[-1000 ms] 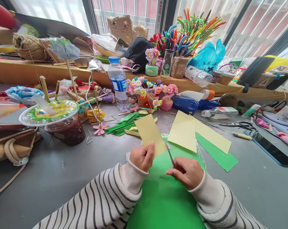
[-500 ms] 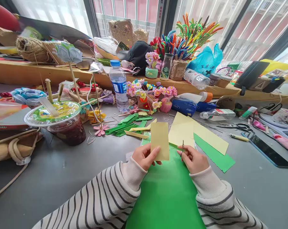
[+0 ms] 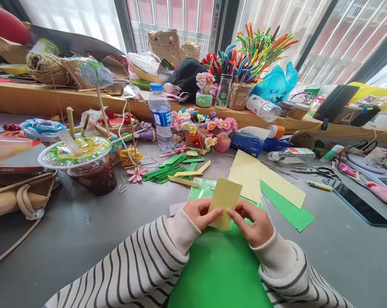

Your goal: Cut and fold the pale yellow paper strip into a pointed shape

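Observation:
A small pale yellow paper rectangle (image 3: pixel 225 197) is held upright, tilted a little to the right, in front of me. My left hand (image 3: pixel 201 214) pinches its lower left edge, thumb on the near face. At the lower right edge, my right hand (image 3: pixel 252 222) is also closed on the paper, with the thumb pressed near my left thumb. The fingers behind the sheet are partly hidden. Below both hands lies a large green sheet (image 3: pixel 225 269).
Larger yellow sheets (image 3: pixel 244 175) and a green paper piece (image 3: pixel 289 214) lie beyond my right hand. Folded green strips (image 3: pixel 166 169) are at the back. A lidded drink cup (image 3: pixel 93 171) stands left; scissors (image 3: pixel 324 171) and a phone (image 3: pixel 356 203) lie right.
My right hand, earlier apart with a thin dark sliver in its fingers, has come left onto the yellow paper. The paper has lowered and tilted right; the sliver no longer shows.

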`<action>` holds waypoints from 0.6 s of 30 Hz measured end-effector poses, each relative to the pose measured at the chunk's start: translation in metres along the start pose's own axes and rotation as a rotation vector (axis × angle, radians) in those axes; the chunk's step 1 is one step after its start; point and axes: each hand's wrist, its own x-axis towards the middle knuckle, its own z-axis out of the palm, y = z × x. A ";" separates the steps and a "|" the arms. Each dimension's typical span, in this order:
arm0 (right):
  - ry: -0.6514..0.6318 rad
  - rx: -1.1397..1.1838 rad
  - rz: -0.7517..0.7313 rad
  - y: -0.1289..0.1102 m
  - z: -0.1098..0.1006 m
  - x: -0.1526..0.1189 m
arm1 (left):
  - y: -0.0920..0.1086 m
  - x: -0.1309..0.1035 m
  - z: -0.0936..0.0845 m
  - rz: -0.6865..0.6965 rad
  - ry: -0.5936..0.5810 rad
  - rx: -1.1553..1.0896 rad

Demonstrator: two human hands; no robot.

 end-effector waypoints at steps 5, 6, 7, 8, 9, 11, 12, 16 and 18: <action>-0.008 -0.014 0.027 0.004 -0.001 -0.001 | 0.000 0.001 -0.001 0.010 0.007 0.073; -0.008 -0.040 0.023 0.004 -0.002 -0.001 | 0.000 0.001 -0.001 0.000 0.013 0.060; -0.004 -0.069 0.009 0.005 -0.003 -0.001 | 0.000 0.001 -0.001 -0.009 0.017 0.043; 0.006 -0.092 -0.009 0.005 -0.004 0.000 | 0.000 0.001 -0.001 -0.016 0.014 0.030; 0.016 -0.105 -0.024 0.005 -0.004 0.000 | -0.001 0.001 -0.001 -0.018 0.001 0.032; 0.016 -0.093 -0.032 0.004 -0.005 0.000 | -0.002 0.001 -0.001 0.003 -0.048 0.087; 0.021 -0.075 -0.021 0.004 -0.005 0.000 | -0.002 0.001 -0.001 0.023 -0.073 0.129; 0.129 -0.023 0.039 0.003 -0.004 -0.001 | 0.001 0.001 -0.001 0.028 -0.100 0.142; 0.149 -0.038 0.003 0.005 -0.005 -0.002 | 0.004 0.001 -0.001 -0.036 -0.118 0.050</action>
